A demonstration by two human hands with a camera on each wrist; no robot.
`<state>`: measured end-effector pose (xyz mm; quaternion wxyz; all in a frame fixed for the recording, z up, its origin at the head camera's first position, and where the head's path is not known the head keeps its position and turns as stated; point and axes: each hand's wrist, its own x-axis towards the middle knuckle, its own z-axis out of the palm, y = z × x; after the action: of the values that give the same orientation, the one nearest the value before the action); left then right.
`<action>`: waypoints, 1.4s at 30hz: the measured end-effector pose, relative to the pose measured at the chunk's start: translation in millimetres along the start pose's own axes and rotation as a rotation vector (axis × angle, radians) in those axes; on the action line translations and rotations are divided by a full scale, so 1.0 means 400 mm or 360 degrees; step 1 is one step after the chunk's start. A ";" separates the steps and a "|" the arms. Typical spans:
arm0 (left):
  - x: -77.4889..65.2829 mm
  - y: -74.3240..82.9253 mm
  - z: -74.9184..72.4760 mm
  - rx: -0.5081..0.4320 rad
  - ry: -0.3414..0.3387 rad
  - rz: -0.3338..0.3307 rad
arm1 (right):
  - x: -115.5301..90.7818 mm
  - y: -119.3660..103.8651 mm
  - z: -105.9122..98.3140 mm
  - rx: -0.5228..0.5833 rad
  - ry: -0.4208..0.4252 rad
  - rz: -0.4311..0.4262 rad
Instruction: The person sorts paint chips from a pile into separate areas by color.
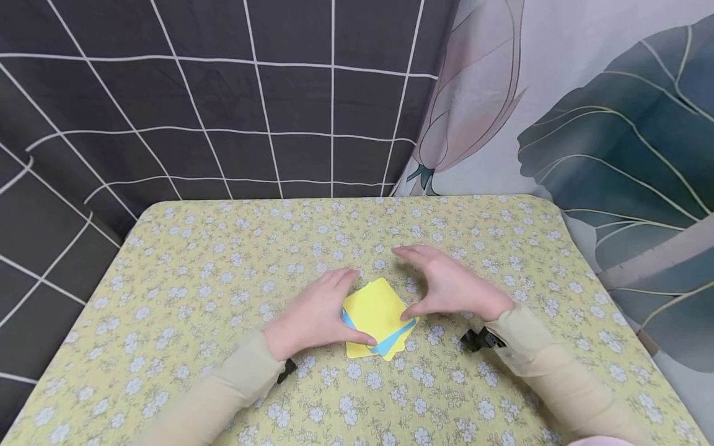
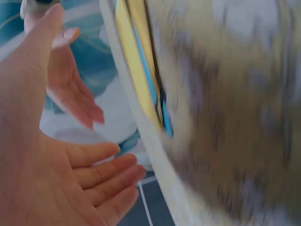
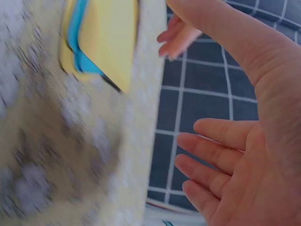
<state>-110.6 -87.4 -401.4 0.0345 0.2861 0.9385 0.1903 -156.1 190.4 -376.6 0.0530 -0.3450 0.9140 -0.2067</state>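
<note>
A loose stack of yellow and blue square cards (image 1: 375,310) lies on the flowered tablecloth, its layers turned at different angles with a yellow one on top. My left hand (image 1: 320,313) hovers at the stack's left side, thumb over the near edge in the head view. On the other side is my right hand (image 1: 446,282), thumb tip by the right corner and fingers spread. Both wrist views show straight, relaxed fingers (image 2: 108,179) with nothing between them. In the right wrist view the stacked cards (image 3: 108,37) sit apart from the palm.
The yellow tablecloth (image 1: 223,266) with white flowers covers the whole table. Behind it hangs a dark cloth (image 1: 223,93) with a white grid, and to the right a curtain (image 1: 608,155) printed with large leaves. A small black device (image 1: 482,339) is at the right wrist.
</note>
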 end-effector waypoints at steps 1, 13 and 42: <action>0.000 0.005 0.007 -0.0012 -0.0021 0.0006 | 0.002 -0.003 0.008 -0.0004 -0.0030 -0.0019; 0.006 0.020 0.039 0.0057 -0.0089 0.0160 | 0.020 -0.007 0.060 -0.0019 -0.0341 -0.0083; 0.024 -0.157 -0.109 -0.0218 0.0016 -0.0190 | 0.219 -0.046 0.063 0.0121 0.0013 -0.0099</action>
<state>-159.1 -144.7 -384.2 0.0605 0.2257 0.9388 0.2531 -205.2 112.3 -387.7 0.0560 -0.3703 0.8945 -0.2444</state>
